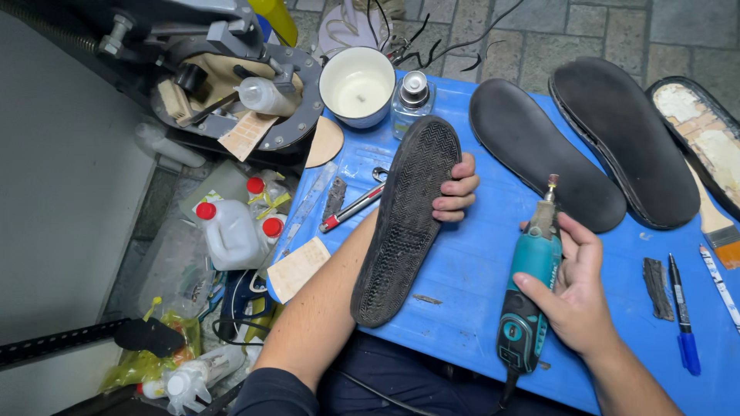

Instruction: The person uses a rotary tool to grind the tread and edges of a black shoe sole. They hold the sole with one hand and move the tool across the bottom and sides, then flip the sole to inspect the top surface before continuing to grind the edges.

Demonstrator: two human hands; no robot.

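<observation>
Seen from the head camera: black rubber shoe sole (pixel 406 223) held tread-side up over the near left part of the blue work table (pixel 462 277), gripped by the left hand (pixel 456 192) at its right edge, a little above the middle, fingers curled together over the rim and clamped on it, thumb hidden behind. Long axis running from near-left to far-right, steeply tilted; rounded end near the glass bottle (pixel 412 96) pointing away, other end pointing down toward the lap. Probably light, flexible and grippy thanks to the zigzag tread, not fragile; likely to bend if held only at one tip, so best pinched across the waist as here. Teal rotary tool (pixel 528 296) lying in the right hand (pixel 574 296), fingers wrapped around the body and closed on it, thumb along the side. Long axis nearly upright in the view, small grinding bit (pixel 552 182) pointing away toward the dark insoles (pixel 539 154), cord end pointing back at the body. Likely stiff, hard-shelled, moderately heavy, smooth plastic; mid-body grip looks sound. Around: white cup (pixel 357 85) beyond the sole, red-handled knife (pixel 351 209) just left of it, blue marker (pixel 682 323) and brush (pixel 721 227) well apart at right, white jug with red cap (pixel 227 231) off the table at left.
</observation>
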